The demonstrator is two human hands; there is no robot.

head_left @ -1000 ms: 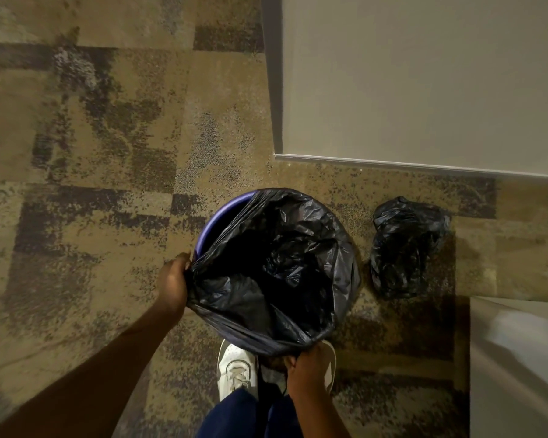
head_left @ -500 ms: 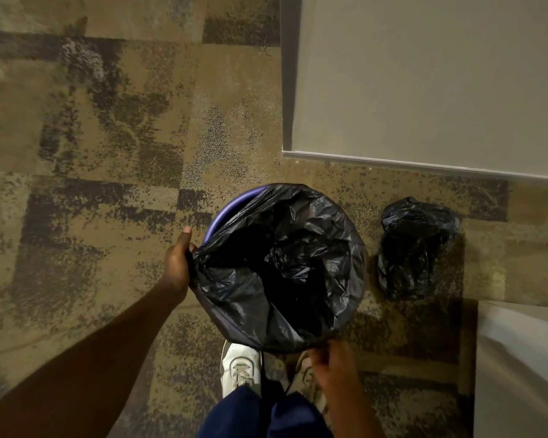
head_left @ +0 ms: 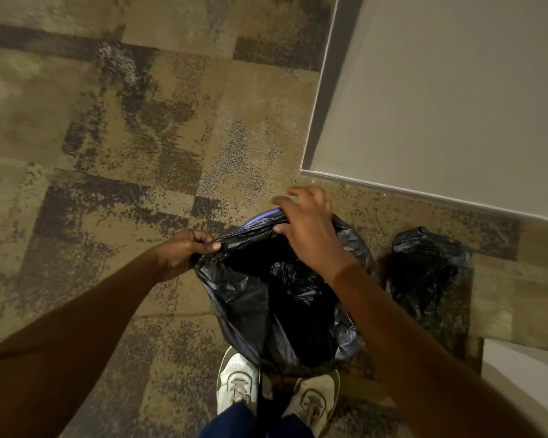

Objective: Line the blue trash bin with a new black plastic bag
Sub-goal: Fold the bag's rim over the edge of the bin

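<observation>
Black plastic runs taut between my hands. My left grip (head_left: 187, 251) pinches the hem of the bag (head_left: 260, 298) at the left side of the bin (head_left: 261, 218). My right grip (head_left: 307, 226) arches over the far rim, thumb on the plastic inside and fingers curled over the outside, clamping the hem there. The bin stands on the carpet (head_left: 124, 153) just ahead of my shoes (head_left: 238, 380), and the bag already hangs in it, with its mouth draped over the near and right sides. Only a strip of blue rim shows bare, at the far left between my hands, so I judge the lining nearly done. To finish well, I would draw the hem outward and down over that strip with both hands at once. I would pull gently, since film this thin may tear, and a hard tug could drag the near side off. Some slack should stay inside so the bag can sink to the bottom. Within, I see only darkness and crumpled folds, and I cannot tell whether anything lies beneath. A second black bag (head_left: 427, 263) sits crumpled on the carpet just right of the bin, its contents hidden.
</observation>
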